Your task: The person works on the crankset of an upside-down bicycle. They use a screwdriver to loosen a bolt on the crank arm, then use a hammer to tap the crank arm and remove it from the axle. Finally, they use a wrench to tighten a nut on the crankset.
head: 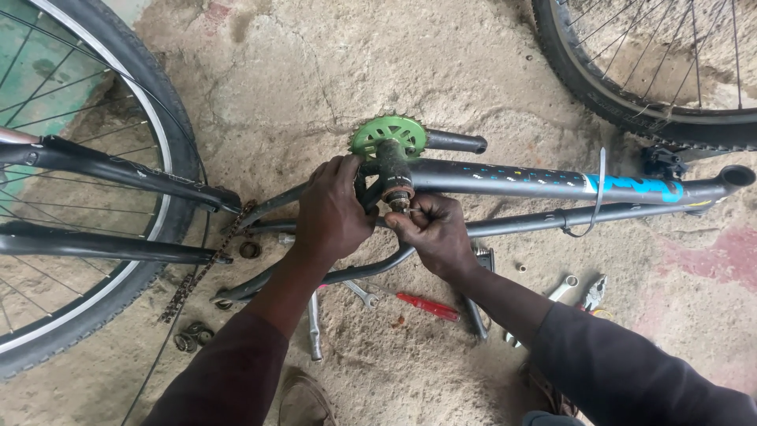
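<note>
- Left hand (333, 211) grips the dark grey bicycle frame (520, 175), lying mid-floor, at its bottom bracket beside the green toothed chainring (388, 134).
- Right hand (435, 233) pinches the rusty axle end (399, 197); the fitting there seems underway, and turning it calls for a steady frame.

Screwdriver (426, 306) lies on the ground below the bicycle frame (512, 175).

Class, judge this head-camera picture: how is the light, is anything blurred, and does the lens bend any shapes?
Head view: soft, even daylight, no glare; faint shadows under the bicycle frame; left hand, right hand and green chainring sharp; wheel at the edge bowed by the wide lens.
</note>
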